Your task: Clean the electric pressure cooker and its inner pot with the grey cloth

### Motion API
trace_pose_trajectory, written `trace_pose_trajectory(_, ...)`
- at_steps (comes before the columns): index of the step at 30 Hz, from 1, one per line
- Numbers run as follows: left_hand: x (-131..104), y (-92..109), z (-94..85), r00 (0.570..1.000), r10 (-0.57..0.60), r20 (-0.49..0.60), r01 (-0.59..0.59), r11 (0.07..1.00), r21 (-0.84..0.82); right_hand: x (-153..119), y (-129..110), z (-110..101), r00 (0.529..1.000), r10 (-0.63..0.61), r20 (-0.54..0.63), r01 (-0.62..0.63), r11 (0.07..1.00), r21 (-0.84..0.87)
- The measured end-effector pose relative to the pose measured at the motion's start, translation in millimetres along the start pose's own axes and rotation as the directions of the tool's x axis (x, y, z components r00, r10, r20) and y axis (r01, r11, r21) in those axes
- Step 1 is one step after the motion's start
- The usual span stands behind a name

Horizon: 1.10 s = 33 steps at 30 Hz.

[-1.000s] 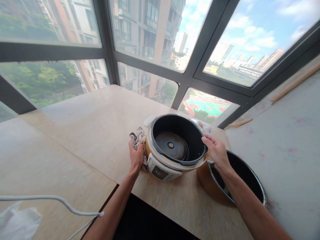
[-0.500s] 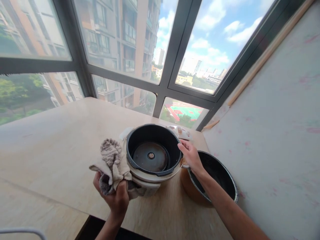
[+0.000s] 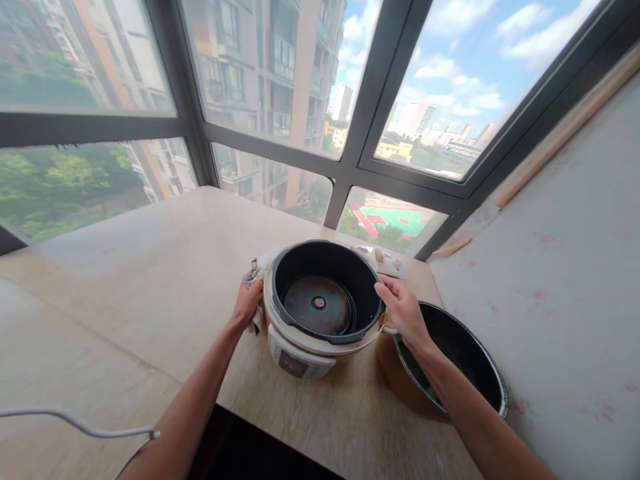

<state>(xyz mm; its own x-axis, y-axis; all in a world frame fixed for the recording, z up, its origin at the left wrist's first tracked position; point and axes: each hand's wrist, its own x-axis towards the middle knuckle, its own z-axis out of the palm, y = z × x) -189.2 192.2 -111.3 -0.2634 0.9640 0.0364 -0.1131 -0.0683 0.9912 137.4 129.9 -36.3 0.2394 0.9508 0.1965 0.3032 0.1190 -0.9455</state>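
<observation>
A white electric pressure cooker (image 3: 305, 341) stands upright on the counter without a lid, its dark inside showing a round plate with a small centre knob. My left hand (image 3: 247, 301) is at the cooker's left side, fingers closed on a bunched grey-and-cream cloth (image 3: 256, 319); much of the cloth is hidden behind the hand. On the opposite side, my right hand (image 3: 404, 312) grips the cooker's right rim, thumb uppermost and fingertips partly out of sight. A control panel (image 3: 295, 360) faces me on the front.
Close to the right of the cooker is a large brown pot (image 3: 393, 373) with a black inside, partly under my right forearm. A white piece (image 3: 385, 260), perhaps a lid, lies behind. A white cable (image 3: 75, 423) crosses at lower left. Windows (image 3: 340, 190) and a papered wall (image 3: 565, 280) border the counter (image 3: 150, 267).
My left hand has moved from the cooker's front left to its left side, taking the cloth along and uncovering the control panel. The right hand stays on the rim. The view has shifted slightly.
</observation>
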Motion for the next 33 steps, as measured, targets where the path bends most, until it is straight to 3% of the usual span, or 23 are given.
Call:
trace_pose_trajectory(3,17.1,-2.3,6.3,0.996,0.003,0.088,-0.005,1.0,0.016,-1.0,-1.7,-1.6,1.0,0.021,-0.001,-0.021,1.0,-0.011)
trace_pose_trajectory(10,29.0,-13.3,11.3,0.993,-0.029,0.116,0.027,1.0,0.016,-0.3,-6.7,-5.9,0.998,0.054,0.026,-0.053,0.998,-0.016)
trace_pose_trajectory(13,16.1,-22.3,3.0,0.999,0.004,0.053,-0.006,1.0,0.026,2.9,-4.7,-7.5,0.997,0.076,0.008,-0.076,0.997,-0.02)
trace_pose_trajectory(17,-21.0,-24.3,-14.1,0.993,0.042,-0.11,-0.042,0.999,0.002,10.4,-0.9,-8.0,0.995,0.099,0.02,-0.098,0.995,-0.02)
trace_pose_trajectory(21,-53.5,3.1,-17.5,0.971,0.078,-0.226,-0.106,0.988,-0.117,15.2,-2.2,-6.9,0.991,0.11,0.077,-0.111,0.994,0.003)
trace_pose_trajectory(24,-62.4,28.9,-5.5,0.937,0.058,-0.345,-0.114,0.983,-0.145,15.2,-5.6,-6.0,0.99,0.118,0.081,-0.12,0.993,0.017)
trace_pose_trajectory(27,-63.4,39.4,7.1,0.882,0.06,-0.468,-0.121,0.987,-0.102,14.2,-9.1,-5.0,0.987,0.134,0.092,-0.137,0.99,0.03)
trace_pose_trajectory(30,-60.9,31.7,7.0,0.886,0.069,-0.459,-0.089,0.996,-0.022,13.6,-10.7,-3.4,0.985,0.147,0.091,-0.151,0.988,0.036)
trace_pose_trajectory(33,-61.6,17.8,-5.3,0.923,-0.064,-0.381,0.087,0.995,0.044,12.9,-9.5,-1.4,0.986,0.147,0.072,-0.151,0.987,0.047)
